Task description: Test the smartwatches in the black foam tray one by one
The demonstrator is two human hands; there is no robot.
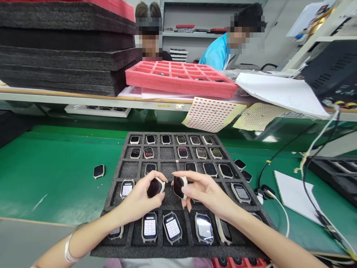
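Observation:
My left hand [143,191] grips a smartwatch case [155,187] with a dark screen, pinched between thumb and fingers. A second smartwatch case [179,186], pale-framed and dark-screened, is held in my right hand [198,188] with the thumb on its side edge. Both are just above the middle of a black foam tray [129,170] divided into compartments. Strapless watches lie in most compartments. In the front rows, several have lit white screens, such as one watch [150,226] near the front edge. Watches farther back are dark. My forearms hide some compartments.
One loose watch [98,171] lies on the green bench [64,186] at left; two dark watches [240,164] lie right of the tray. Cables [287,219] and white paper [298,197] are farther right. Above, a shelf carries stacked black foam [67,52] and a pink tray [181,83]. Two people sit beyond.

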